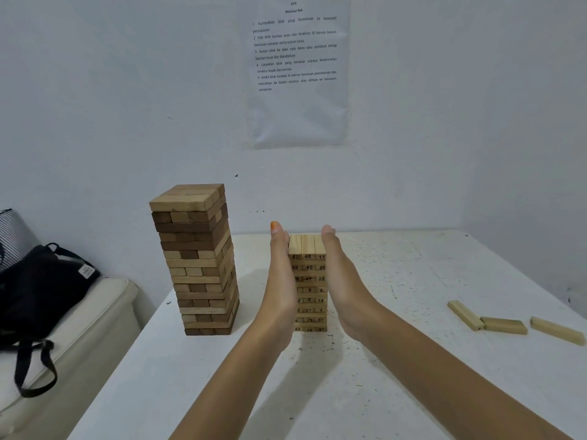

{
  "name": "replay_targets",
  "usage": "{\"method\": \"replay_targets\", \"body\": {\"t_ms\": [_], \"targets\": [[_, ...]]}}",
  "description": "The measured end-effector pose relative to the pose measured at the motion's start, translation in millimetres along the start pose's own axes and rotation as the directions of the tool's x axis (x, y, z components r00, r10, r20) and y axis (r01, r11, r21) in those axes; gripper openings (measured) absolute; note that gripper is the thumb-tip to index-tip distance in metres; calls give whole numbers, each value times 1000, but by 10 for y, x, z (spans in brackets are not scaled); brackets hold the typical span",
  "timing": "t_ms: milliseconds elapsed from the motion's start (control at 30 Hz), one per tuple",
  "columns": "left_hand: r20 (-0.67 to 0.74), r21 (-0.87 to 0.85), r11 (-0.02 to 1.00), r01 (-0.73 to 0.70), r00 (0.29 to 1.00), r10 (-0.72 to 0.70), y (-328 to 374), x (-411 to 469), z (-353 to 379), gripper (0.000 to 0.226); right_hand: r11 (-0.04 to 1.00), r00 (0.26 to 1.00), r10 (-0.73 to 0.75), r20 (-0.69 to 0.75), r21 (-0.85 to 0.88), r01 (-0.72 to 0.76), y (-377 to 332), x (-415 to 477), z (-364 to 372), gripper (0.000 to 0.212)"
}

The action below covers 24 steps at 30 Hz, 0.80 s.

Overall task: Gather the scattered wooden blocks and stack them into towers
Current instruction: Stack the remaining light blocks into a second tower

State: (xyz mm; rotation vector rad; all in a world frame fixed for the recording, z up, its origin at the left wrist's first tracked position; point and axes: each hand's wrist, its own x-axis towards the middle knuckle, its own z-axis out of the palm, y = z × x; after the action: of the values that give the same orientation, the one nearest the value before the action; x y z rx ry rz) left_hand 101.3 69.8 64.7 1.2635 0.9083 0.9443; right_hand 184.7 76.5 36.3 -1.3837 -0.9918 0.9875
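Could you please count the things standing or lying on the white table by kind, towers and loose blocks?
Block towers: 2, the brown tower and the numbered tower.
Loose blocks: 3, the left block, middle block and right block.
Total: 5.

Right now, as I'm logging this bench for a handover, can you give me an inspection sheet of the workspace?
Surface: white table, dark-speckled.
Job's things: tall brown tower left; numbered tower at centre; three loose blocks lying right.
Clutter: nothing seen.
Grips: left hand and right hand open, flat against the numbered tower's sides.
Cables: nothing seen.
Surroundings: black bag on cream seat, left; printed sheet on wall.
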Motion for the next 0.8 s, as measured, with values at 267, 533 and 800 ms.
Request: {"method": "replay_targets", "body": {"t_ms": [267,533,800], "targets": [[9,-3,1000,-11,1000,11,-22,11,-10,67,1000,1000,6,12,15,-6,-29,-31,-40,67],[-30,35,999,-32,999,33,27,-54,34,43,999,1000,15,-2,43,-15,-38,-48,-37,66],[-111,37,961,-274,955,276,19,-148,16,54,996,991,-69,-111,48,74,-169,-276,-248,55]]}}
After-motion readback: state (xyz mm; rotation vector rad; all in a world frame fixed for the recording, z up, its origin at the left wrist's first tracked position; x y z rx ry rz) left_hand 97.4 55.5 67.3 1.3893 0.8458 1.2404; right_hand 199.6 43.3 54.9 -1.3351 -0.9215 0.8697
